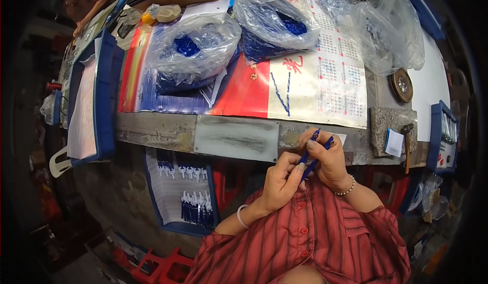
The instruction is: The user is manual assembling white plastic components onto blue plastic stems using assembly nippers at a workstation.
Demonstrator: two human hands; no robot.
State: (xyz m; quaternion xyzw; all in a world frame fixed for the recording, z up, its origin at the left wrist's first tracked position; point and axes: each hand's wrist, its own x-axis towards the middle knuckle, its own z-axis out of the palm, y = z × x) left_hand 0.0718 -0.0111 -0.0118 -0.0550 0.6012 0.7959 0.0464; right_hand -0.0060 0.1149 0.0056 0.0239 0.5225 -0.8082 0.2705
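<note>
Left hand (281, 181) and right hand (328, 158) both pinch thin blue pens (311, 154) at the bench's (152, 129) near edge; two clear bags (195, 50) of blue parts lie farther back

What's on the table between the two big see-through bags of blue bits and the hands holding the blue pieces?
In the head view, a red-and-white calendar poster lies there, then a grey metal plate on the worn table edge.
</note>
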